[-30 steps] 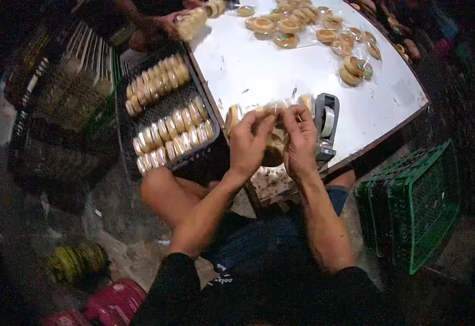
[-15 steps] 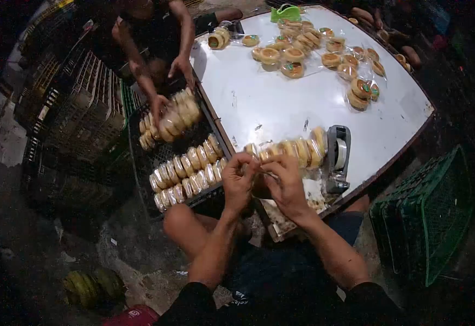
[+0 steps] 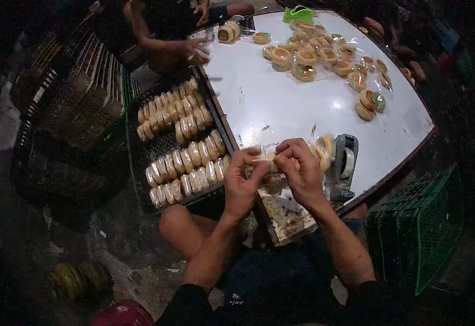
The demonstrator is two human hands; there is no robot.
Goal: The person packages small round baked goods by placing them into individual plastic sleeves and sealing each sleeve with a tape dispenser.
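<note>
At the near edge of the white table, my left hand (image 3: 241, 182) is closed on one side of a clear plastic bag of round pastries (image 3: 273, 183). My right hand (image 3: 303, 173) pinches the plastic at the other side, fingers bent close together. My fingers partly cover the bag. Just beyond my right hand stand more round pastries (image 3: 325, 148) in a row, beside a grey tape dispenser (image 3: 344, 168) with a roll of clear tape.
A black crate (image 3: 182, 138) at left holds rows of wrapped pastries. Bagged pastries (image 3: 330, 57) lie across the far part of the white table (image 3: 281, 106), near a green holder (image 3: 298, 14). A co-worker's hand (image 3: 194, 51) is beyond the crate. Green crates (image 3: 411, 228) stand at right.
My hands have moved slightly apart, and the bag shows more between them. The co-worker's hands have left the crate, where a short row of wrapped pastries now lies.
</note>
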